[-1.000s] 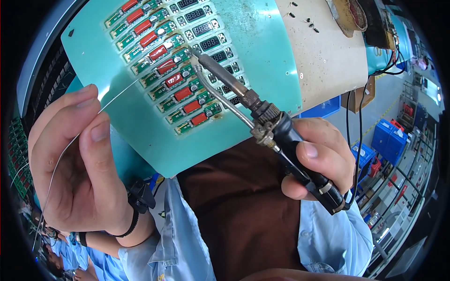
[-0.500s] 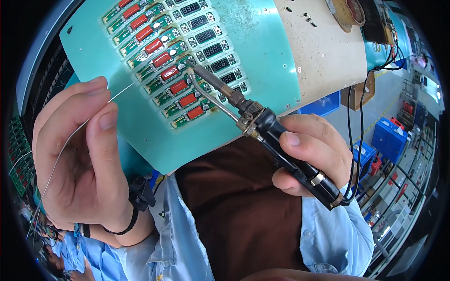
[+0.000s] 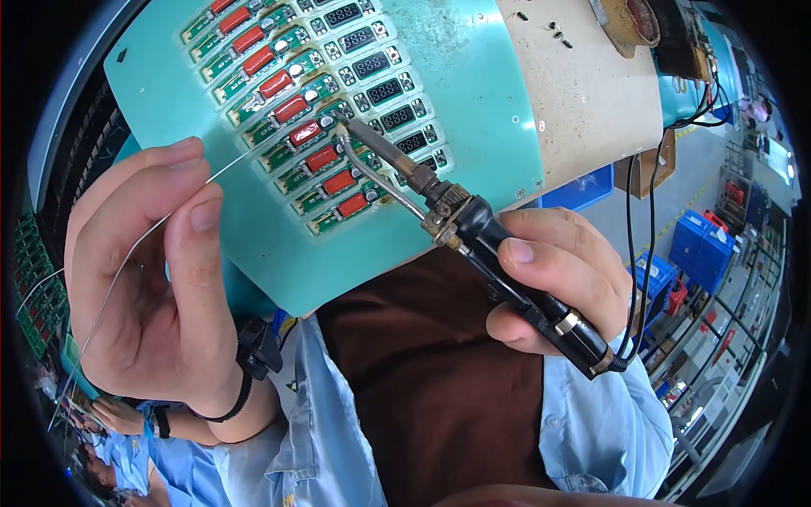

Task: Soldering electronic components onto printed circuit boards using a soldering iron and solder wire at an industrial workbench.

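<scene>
Solder wire [image 3: 127, 262], thin and silvery, runs from the left hand [image 3: 148, 279], pinched between thumb and fingers, toward small green boards [image 3: 296, 127] with red parts, set in rows on a teal fixture [image 3: 473, 110]. Right hand [image 3: 553, 283] grips a black soldering iron [image 3: 473, 232], its tip on one board

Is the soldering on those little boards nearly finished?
Hard to judge: finished joints are too small to see. In hand: the right hand puts the soldering iron tip on an upper-middle green board, while the left hand feeds solder wire. Boards lie either side.
</scene>
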The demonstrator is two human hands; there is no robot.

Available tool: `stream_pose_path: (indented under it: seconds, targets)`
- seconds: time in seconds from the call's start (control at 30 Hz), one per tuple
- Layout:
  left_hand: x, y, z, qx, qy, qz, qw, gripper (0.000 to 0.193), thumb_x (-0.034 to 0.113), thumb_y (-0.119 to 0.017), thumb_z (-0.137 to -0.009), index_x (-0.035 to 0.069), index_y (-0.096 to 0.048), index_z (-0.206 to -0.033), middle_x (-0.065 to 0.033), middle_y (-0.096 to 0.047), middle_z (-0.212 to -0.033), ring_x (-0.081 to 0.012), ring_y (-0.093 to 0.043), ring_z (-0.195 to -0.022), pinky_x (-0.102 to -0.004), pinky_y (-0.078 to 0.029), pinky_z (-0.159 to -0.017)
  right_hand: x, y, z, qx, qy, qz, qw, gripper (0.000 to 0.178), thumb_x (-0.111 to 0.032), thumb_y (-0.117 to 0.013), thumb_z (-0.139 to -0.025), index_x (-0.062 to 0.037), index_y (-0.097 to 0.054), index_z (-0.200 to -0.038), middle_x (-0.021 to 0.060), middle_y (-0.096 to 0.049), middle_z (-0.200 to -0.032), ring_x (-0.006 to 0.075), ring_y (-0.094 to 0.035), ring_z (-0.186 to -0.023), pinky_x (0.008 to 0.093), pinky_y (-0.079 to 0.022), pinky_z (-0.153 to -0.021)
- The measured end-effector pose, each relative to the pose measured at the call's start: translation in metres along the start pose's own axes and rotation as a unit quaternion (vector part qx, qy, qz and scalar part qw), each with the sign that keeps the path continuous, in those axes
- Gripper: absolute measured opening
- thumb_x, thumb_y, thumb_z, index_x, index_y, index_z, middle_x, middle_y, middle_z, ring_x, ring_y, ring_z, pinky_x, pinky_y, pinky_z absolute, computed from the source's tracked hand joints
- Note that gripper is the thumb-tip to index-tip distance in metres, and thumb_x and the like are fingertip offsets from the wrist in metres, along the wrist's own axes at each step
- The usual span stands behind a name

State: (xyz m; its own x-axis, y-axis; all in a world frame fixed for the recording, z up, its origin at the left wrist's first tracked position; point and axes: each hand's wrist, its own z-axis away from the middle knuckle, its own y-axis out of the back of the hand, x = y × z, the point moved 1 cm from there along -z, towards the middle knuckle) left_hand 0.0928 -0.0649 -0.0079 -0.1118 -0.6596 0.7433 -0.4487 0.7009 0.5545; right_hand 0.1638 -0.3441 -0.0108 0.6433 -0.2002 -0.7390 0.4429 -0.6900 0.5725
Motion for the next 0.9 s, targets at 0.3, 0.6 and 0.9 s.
stream_pose_path:
  seconds: [0.3,0.6,0.9]
  targets:
    - [-0.002,-0.002,-0.002,-0.02,-0.012,-0.015,1.0,0.015,-0.008,-0.063,-0.099,-0.008,-0.069,-0.113,-0.0222,-0.072,-0.116,-0.0212,-0.073,-0.099,-0.0264,-0.059,-0.082,0.002,-0.001,-0.002,0.001,0.005,-0.01,1.0,0.045,-0.027,-0.086,-0.086,-0.0025,-0.072,-0.122,0.0154,-0.074,-0.105,0.0269,-0.073,-0.086,0.0335,-0.057,-0.069]
    - [0.001,-0.002,0.005,0.037,0.017,0.004,0.999,0.015,-0.009,-0.063,-0.098,-0.009,-0.069,-0.113,-0.0233,-0.072,-0.116,-0.0211,-0.073,-0.098,-0.0265,-0.059,-0.081,0.003,-0.004,0.004,0.003,0.011,-0.004,1.0,0.045,-0.027,-0.085,-0.087,-0.0025,-0.071,-0.122,0.0163,-0.074,-0.106,0.027,-0.073,-0.084,0.0328,-0.055,-0.066]
    - [0.007,0.002,0.011,0.02,0.008,0.011,1.0,0.016,-0.009,-0.064,-0.098,-0.009,-0.069,-0.113,-0.0225,-0.072,-0.116,-0.0209,-0.072,-0.099,-0.0272,-0.059,-0.082,-0.002,0.004,0.011,0.023,0.025,-0.015,0.999,0.046,-0.026,-0.086,-0.086,-0.0022,-0.071,-0.123,0.0183,-0.073,-0.106,0.0281,-0.073,-0.082,0.0326,-0.055,-0.065]
